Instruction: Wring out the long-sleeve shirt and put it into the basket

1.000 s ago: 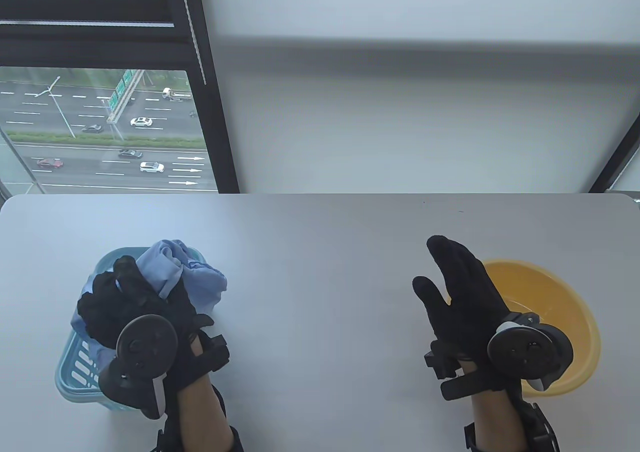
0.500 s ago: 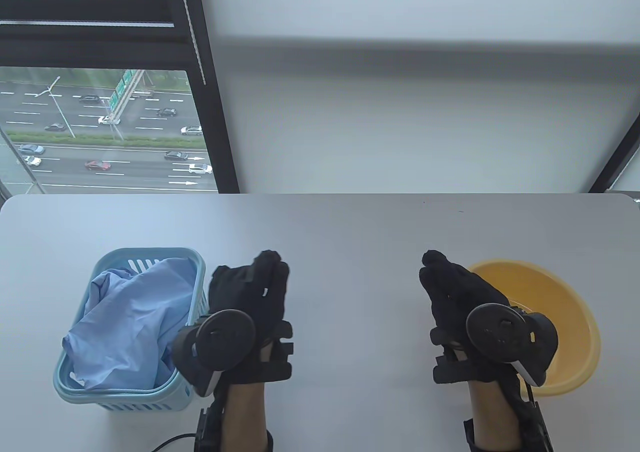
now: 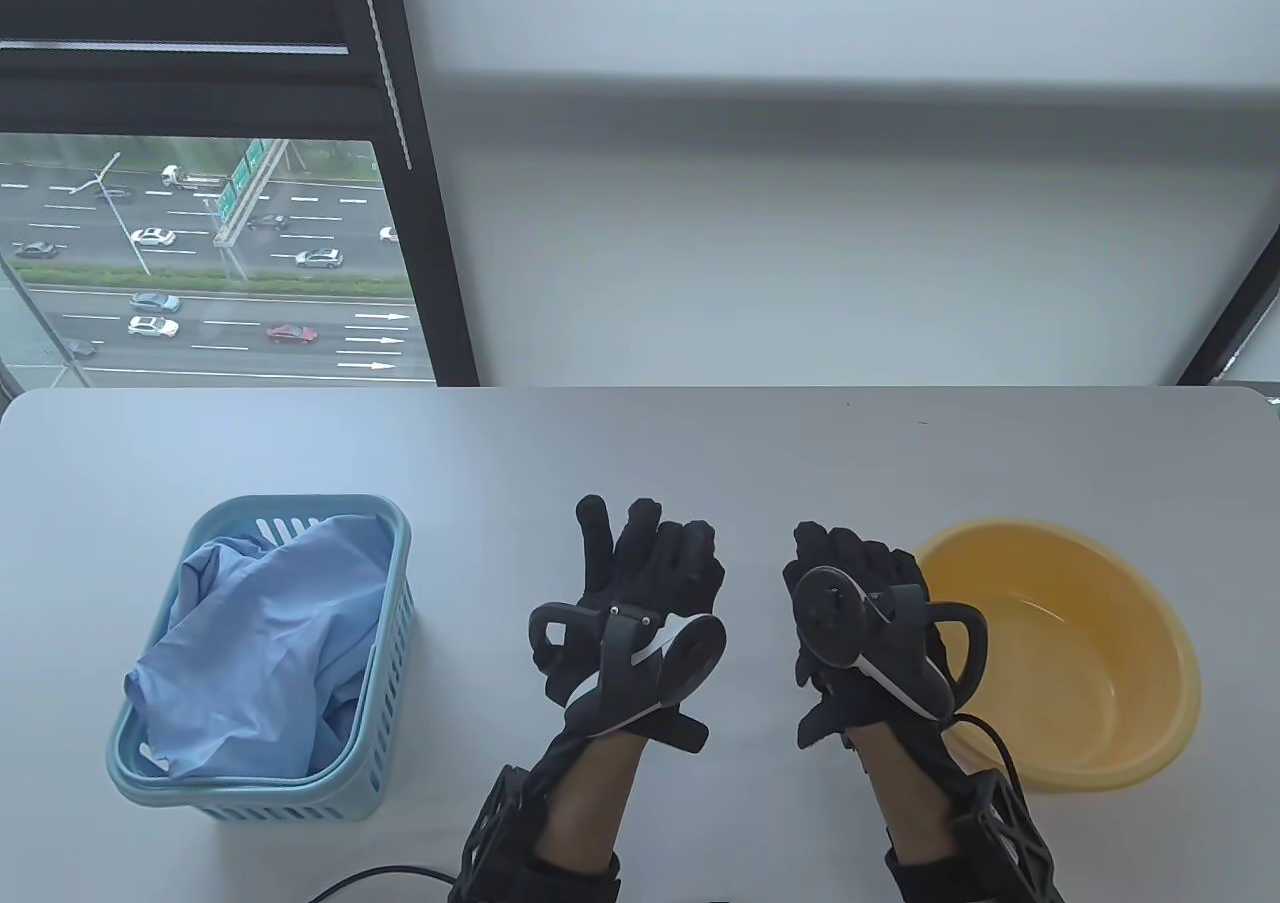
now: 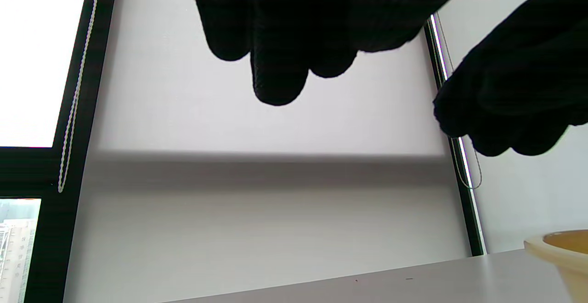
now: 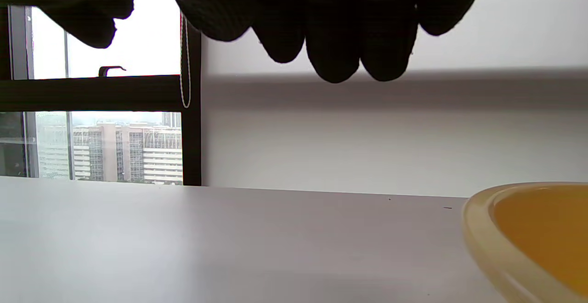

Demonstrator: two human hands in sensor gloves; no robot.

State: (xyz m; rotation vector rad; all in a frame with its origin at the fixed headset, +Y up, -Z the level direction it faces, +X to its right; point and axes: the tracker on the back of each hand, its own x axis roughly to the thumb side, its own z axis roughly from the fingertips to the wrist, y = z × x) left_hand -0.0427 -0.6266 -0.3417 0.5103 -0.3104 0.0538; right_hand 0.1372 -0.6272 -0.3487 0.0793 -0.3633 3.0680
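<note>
Two gloved hands over the middle of the grey surface, side by side and apart, holding nothing. Left hand with fingers released and spread forward, tracker strapped across its back. Right hand just beside the yellow basin, fingers loosely bent and released, grasping nothing. Crumpled light-blue long-sleeve shirt lying inside the pale blue basket at the left of the surface, bunched against the near and left walls, well apart from both hands. Some water visible in the bottom of the basin. From the left wrist view, dark fingers hanging in from the top edge against a pale blind, empty. From the right wrist view, fingers hanging likewise above the surface, basin rim at the lower right.
</note>
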